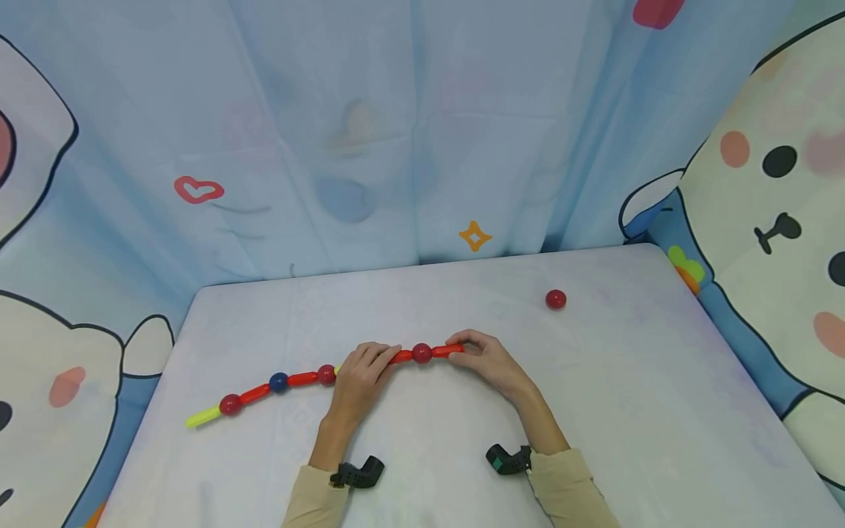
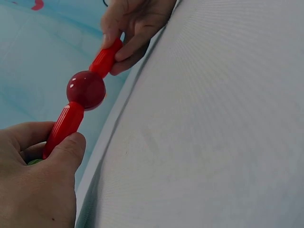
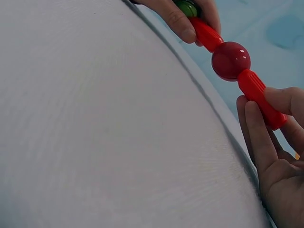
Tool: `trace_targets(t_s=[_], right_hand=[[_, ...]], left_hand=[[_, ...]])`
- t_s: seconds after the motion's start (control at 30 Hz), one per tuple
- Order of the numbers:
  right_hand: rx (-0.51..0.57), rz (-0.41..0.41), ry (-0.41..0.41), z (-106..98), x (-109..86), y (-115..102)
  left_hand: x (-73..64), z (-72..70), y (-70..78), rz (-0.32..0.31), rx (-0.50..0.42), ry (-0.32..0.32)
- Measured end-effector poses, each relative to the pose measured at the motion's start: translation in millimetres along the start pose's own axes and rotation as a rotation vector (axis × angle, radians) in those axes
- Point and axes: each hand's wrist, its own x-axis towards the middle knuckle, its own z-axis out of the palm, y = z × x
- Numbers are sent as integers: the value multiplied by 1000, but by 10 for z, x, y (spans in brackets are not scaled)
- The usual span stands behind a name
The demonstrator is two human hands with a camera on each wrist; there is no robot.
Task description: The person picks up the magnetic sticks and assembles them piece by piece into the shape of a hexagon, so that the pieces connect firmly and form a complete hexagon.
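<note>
A chain of coloured rods and balls slants across the white table. Its left end is a yellow rod [image 1: 202, 417], followed by a red ball [image 1: 230, 405], red rods and a blue ball [image 1: 279, 382]. My left hand [image 1: 359, 378] grips a red rod [image 2: 66, 126] near the chain's middle, beside a green ball [image 3: 187, 7] that its fingers mostly cover. A red ball [image 1: 422, 353] joins that rod to the end red rod [image 3: 259, 97]. My right hand [image 1: 491, 367] pinches this end rod between thumb and fingers.
A loose red ball [image 1: 556, 299] lies at the back right of the white table [image 1: 660, 411]. Behind the table hangs a light blue curtain [image 1: 370, 147] with cartoon prints. Each wrist wears a black camera mount [image 1: 359, 473].
</note>
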Motion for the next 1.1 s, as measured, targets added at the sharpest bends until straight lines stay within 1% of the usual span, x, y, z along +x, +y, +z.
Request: trace_targets(t_s=[0.3,0.4,0.47,0.53,0.63,0.73,0.8,0.9,1.03,1.1], right_hand=[[-6,-22,3,8,-9,-10],[-19,-22,5,9,-11,-10],[-40,-28,24,-2,-11,-15],[-66,-42,69,-31,-13,-23],[-99,-81,165,-103,-25,-40],[-101,-120,262,-189,-40,-42],[-109,-147,310,-245,-43,-33],[-110,-168,359,-314,-34,-9],[-135,-169,402,-365,-21,-1],[-138,-169,438,-386,-21,-8]], left_hand=[[8,0,5,-4,-2,-8],[7,7,5,1,11,5],[10,13,3,-6,28,16],[10,18,0,-20,41,26],[7,23,-6,-48,48,26],[1,27,-9,-57,47,25],[1,26,-6,-59,48,24],[5,20,-1,-66,37,28],[11,11,4,-90,7,26],[11,11,2,-102,-3,22]])
